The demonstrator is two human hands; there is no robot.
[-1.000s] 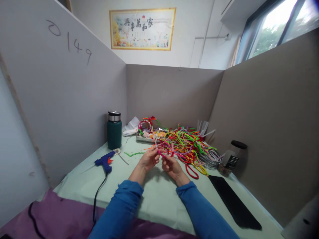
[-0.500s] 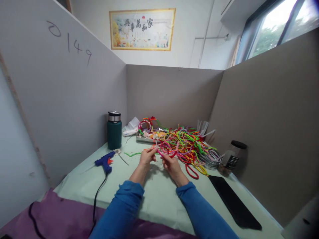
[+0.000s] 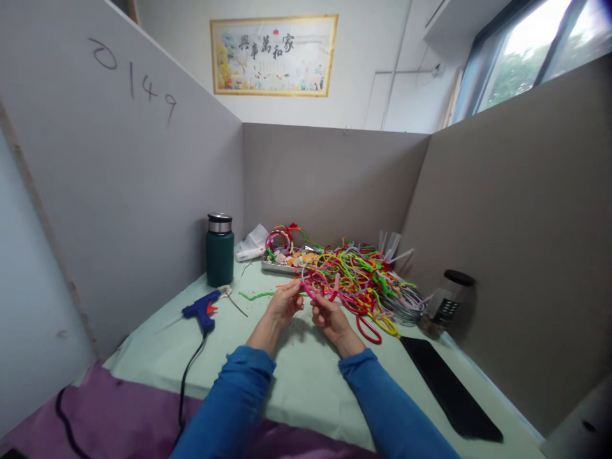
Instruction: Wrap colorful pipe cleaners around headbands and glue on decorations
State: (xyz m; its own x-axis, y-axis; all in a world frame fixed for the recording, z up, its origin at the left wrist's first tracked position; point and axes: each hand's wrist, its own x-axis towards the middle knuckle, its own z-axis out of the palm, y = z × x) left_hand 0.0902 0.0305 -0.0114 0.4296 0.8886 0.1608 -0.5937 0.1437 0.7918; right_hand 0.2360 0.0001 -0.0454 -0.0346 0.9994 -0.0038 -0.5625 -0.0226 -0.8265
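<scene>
Between my two hands is a pink pipe cleaner (image 3: pixel 308 291), pinched near the middle of the table. My left hand (image 3: pixel 285 303) has thumb and fingers closed on its left part. My right hand (image 3: pixel 329 319) grips its right part with thumb and forefinger. A paler strand curves up beyond my left fingertips; whether it joins the pink one I cannot tell. Just behind my hands spreads a tangled heap of coloured pipe cleaners (image 3: pixel 354 271). A green pipe cleaner (image 3: pixel 258 296) lies flat to the left of my left hand.
On the left lie a blue glue gun (image 3: pixel 201 310) with its cord and a dark green bottle (image 3: pixel 220 252). A metal tray (image 3: pixel 280 269) holds small pieces. At right are red-handled scissors (image 3: pixel 368 329), a black slab (image 3: pixel 449 387) and a clear jar (image 3: pixel 442 306) with a black lid.
Both hands have shifted only slightly, my left wrist turning a little. The pink pipe cleaner stays pinched between them, its angle slightly different. Everything else lies as before.
</scene>
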